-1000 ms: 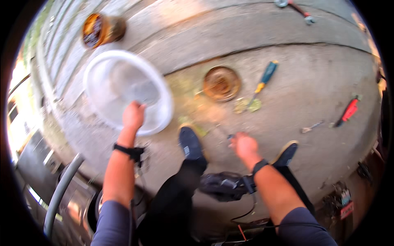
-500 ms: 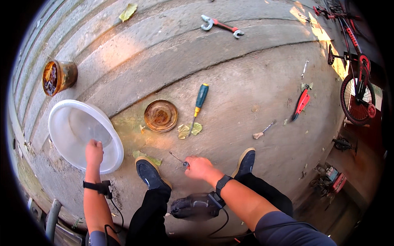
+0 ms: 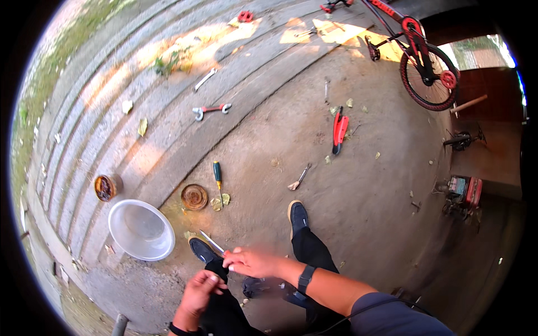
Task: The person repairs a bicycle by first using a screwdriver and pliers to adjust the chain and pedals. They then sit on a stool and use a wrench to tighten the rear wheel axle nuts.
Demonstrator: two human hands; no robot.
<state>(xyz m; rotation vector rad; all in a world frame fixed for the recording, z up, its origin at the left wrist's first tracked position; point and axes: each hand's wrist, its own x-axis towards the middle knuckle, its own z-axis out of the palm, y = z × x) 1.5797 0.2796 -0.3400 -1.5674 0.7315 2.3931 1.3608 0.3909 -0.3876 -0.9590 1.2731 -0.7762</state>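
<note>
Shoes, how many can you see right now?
2: left shoe, near the tool in the right hand; right shoe, farther right. Others may be hidden.

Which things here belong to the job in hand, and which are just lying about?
Apparently in use:
slim metal tool, in the right hand

Untouched, apparently just lying about:
white basin
rusty tin
round rusty lid
green-and-yellow screwdriver
red-handled wrench
red-and-black tool
bicycle

Thin tool (image 3: 212,241): in right grip (image 3: 246,262)
Basin (image 3: 140,227): left of both
Lid (image 3: 194,197): between basin and screwdriver (image 3: 217,172)
Can (image 3: 108,187): behind basin
</note>
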